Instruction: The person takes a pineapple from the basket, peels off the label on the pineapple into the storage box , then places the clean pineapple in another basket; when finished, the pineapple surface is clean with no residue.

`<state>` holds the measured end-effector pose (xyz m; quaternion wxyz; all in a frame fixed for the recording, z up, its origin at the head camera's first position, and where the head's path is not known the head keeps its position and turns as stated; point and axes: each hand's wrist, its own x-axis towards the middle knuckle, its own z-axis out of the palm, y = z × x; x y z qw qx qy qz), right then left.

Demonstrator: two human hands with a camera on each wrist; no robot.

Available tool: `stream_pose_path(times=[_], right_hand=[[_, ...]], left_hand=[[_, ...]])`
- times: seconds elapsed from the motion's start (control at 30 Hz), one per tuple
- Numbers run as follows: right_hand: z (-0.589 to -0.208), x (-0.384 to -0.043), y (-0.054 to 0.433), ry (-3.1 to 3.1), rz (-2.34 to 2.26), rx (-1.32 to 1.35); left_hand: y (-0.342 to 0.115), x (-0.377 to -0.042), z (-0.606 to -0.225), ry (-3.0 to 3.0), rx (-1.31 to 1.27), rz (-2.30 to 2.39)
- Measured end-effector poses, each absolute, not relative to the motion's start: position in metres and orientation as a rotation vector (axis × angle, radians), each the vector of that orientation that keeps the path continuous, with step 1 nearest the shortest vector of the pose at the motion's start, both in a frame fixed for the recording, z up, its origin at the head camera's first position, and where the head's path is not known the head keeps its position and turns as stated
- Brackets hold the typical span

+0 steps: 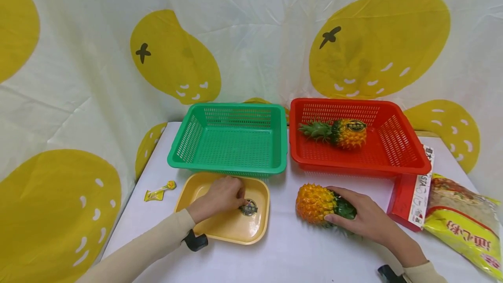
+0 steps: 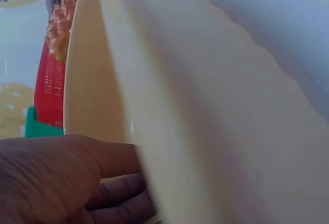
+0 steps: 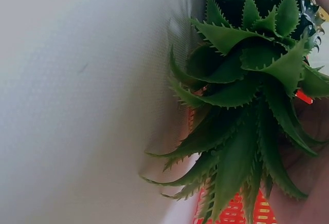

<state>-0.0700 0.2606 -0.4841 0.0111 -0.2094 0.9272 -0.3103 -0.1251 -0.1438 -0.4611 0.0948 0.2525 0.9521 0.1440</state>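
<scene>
My left hand [image 1: 225,193] is inside a shallow yellow tray [image 1: 257,230], fingers bent, pinching the edge of a small dark oval label [image 1: 248,207]. In the left wrist view the tray's wall hides the fingertips of that hand [image 2: 77,178]. My right hand [image 1: 367,217] grips a pineapple [image 1: 314,203] around its dark green upper end, thumb on the near side and fingers over the far side. The fruit lies on its side on the white table, orange body toward the tray. Its spiky green leaves [image 3: 241,116] fill the right wrist view.
A green basket [image 1: 235,143] stands behind the tray. Beside it, a red basket [image 1: 385,156] holds another pineapple [image 1: 351,136] with a similar label. A red box [image 1: 404,200] and a yellow bag [image 1: 463,226] lie at the right, a lollipop [image 1: 170,185] and yellow packet [image 1: 154,195] at the left.
</scene>
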Motion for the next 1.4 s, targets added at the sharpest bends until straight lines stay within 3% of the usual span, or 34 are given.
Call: stream_pose_path(times=[0.83, 1.4], right_hand=[[-0.483, -0.070, 0.261, 2.879, -0.966, -0.621], [-0.484, -0.068, 0.261, 2.883, -0.966, -0.607]], left_hand=[[-0.141, -0.130, -0.445, 2.655, 0.746, 0.586], [-0.103, -0.121, -0.419, 2.569, 0.972, 0.737]])
